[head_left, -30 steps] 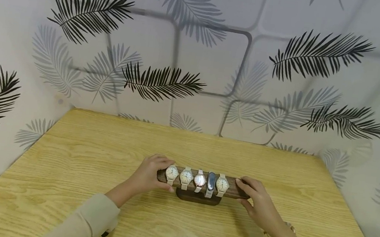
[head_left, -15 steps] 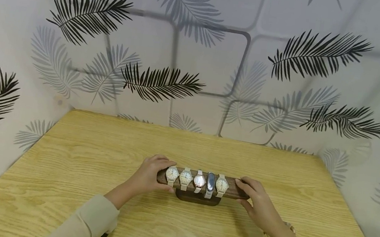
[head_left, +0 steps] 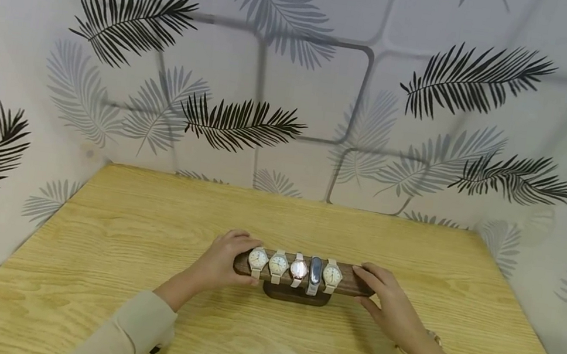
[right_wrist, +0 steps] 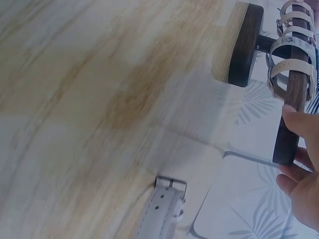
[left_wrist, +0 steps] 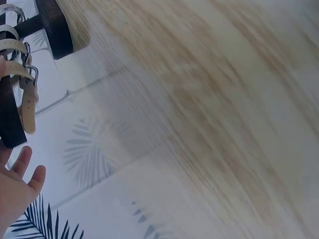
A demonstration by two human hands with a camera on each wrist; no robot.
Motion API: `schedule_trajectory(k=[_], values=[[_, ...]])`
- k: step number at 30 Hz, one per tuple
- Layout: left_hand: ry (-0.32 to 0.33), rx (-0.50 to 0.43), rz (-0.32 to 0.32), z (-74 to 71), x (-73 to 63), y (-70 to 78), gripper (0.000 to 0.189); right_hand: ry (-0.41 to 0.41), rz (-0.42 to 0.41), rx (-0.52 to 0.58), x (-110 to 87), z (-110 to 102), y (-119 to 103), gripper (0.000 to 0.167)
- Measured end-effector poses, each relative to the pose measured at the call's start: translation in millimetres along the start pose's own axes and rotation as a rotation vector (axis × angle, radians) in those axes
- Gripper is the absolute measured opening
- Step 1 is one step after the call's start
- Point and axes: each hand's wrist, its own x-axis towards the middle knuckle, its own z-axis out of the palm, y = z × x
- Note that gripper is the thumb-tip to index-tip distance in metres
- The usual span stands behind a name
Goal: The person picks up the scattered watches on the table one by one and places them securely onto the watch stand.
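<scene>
A dark wooden watch stand (head_left: 359,284) is in the middle of the head view, its long bar raised over a rounded base (head_left: 295,294). Several pale-strapped watches (head_left: 279,264) circle the bar, along with a fitness band (head_left: 315,271) that has a dark oval screen. My left hand (head_left: 222,259) grips the bar's left end, thumb at the front and fingers over the back. At the opposite end, my right hand (head_left: 389,302) pinches the bar between thumb and fingers. Strap buckles (left_wrist: 31,74) hang below the bar in the left wrist view.
The stand's base is over a light wood-grain table (head_left: 179,205). Behind and beside the table rise walls (head_left: 304,97) with a leaf pattern. A watch (head_left: 434,337) is worn on the right wrist; a grey strap with a buckle (right_wrist: 162,209) shows in the right wrist view.
</scene>
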Motion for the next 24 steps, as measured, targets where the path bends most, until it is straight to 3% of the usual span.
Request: schedule_trajectory(k=[6, 13, 18, 24], values=[[0.009, -0.053, -0.063, -5.0, -7.0, -6.2, 0.085, 0.031, 0.012, -0.019, -15.5, -16.0, 5.9, 0.069], [0.024, -0.057, -0.062, -5.4, -15.1, -9.7, 0.081, 0.037, 0.023, -0.04, -45.0, -34.0, 21.8, 0.068], [0.031, -0.067, -0.07, -4.3, -17.7, -11.7, 0.075, -0.088, 0.113, 0.006, -68.5, -40.9, 30.3, 0.063], [0.024, -0.089, -0.066, -4.4, -18.1, -10.0, 0.066, -0.205, 0.255, -0.082, -88.2, -40.6, 38.3, 0.067]])
